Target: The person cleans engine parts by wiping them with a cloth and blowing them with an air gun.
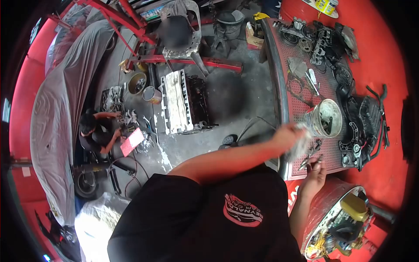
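My left hand (287,139) reaches across my body to the worktable (301,76), its fingers closed on a whitish rag (300,146) that is blurred by motion. Near the table's front corner, my right hand (315,174) pinches a small dark metal part (318,160). More small metal parts (304,163) lie beside it on the perforated red top. Just beyond the rag stands a white bucket (330,114), tilted towards the camera, with dark parts inside.
Gaskets (295,87), dark engine parts (366,115) and a drum (312,244) are at right. On the floor are an engine block (176,102), a chair (179,32), a red stand (205,62) and a crouching person (94,131) among parts.
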Demonstrator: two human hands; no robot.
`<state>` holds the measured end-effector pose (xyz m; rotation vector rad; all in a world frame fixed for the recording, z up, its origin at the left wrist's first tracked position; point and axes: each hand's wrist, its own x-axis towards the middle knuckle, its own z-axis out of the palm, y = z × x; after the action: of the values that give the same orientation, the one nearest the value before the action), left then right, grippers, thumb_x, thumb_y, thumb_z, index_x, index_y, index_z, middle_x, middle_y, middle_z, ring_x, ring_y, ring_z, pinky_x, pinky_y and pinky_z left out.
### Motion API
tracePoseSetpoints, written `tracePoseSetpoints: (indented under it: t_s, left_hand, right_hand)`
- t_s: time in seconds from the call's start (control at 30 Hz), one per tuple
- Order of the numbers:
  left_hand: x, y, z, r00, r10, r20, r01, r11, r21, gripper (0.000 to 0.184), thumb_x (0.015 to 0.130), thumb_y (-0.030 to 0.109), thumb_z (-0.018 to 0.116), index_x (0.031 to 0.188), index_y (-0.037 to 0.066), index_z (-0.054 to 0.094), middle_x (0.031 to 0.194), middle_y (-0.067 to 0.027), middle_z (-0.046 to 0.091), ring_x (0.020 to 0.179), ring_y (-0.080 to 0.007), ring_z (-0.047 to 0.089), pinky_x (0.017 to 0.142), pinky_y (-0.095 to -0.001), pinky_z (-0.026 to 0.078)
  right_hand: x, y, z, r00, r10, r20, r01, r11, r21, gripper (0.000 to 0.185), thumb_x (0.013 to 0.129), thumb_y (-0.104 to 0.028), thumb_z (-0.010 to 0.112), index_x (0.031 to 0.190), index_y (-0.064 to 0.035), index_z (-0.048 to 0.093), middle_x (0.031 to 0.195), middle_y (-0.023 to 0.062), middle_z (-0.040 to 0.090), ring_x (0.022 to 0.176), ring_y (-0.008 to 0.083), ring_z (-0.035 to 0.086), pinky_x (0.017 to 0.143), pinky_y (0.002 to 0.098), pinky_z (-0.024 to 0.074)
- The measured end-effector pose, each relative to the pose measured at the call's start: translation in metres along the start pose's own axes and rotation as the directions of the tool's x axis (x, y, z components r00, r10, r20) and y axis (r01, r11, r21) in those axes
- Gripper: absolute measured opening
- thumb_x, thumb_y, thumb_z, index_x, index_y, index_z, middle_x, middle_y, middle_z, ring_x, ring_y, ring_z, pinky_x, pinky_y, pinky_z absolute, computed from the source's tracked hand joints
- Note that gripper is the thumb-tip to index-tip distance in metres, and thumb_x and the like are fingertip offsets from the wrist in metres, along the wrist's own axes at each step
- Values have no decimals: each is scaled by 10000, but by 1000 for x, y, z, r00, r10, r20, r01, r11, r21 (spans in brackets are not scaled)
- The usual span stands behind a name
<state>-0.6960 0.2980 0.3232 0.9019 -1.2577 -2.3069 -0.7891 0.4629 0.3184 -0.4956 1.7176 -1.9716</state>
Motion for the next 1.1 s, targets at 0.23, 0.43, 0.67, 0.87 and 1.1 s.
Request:
tracePoseSetpoints:
  t_s: [0.23,0.43,0.67,0.87,1.1]
  left_hand:
    - [-24,-6,34,954,279,107,-287,955,74,228,905,123,603,1103,10,608,981,-121,645,946,-219,631,811,-353,484]
    - [-26,23,-10,612,356,707,-784,389,483,298,772,199,697,996,20,618,848,-171,620,836,-375,609,755,-462,490]
    - [-20,36,-21,942,293,165,-327,910,253,436,898,261,617,1216,22,437,1052,-253,586,1021,-392,590,866,-452,466]
    - [-31,11,-49,692,571,441,-721,522,455,419,853,127,645,1212,-2,474,1236,-197,441,1168,-388,437,959,-475,399]
    - [-33,23,-48,809,388,442,-556,748,363,208,876,49,610,1075,-4,581,786,-87,624,739,-271,625,697,-338,493]
  right_hand:
    - [-18,4,56,966,192,-171,-146,957,250,445,996,-198,394,1403,-18,394,1313,140,515,1130,260,560,975,376,462]
    - [-43,-49,75,969,160,-190,-99,950,296,467,1020,-309,397,1354,15,442,1234,140,550,1062,251,584,920,343,471]
    - [-40,-24,64,966,120,-229,-103,991,85,352,1032,-280,440,1140,34,557,879,57,578,687,101,424,620,245,348]
    - [-32,-13,95,966,86,-244,-52,988,144,186,996,-139,514,1042,22,596,961,79,638,802,125,578,714,254,472]
    - [-30,-9,110,946,-34,-324,14,998,-65,153,979,-108,546,994,19,629,929,44,645,777,86,553,693,218,448]
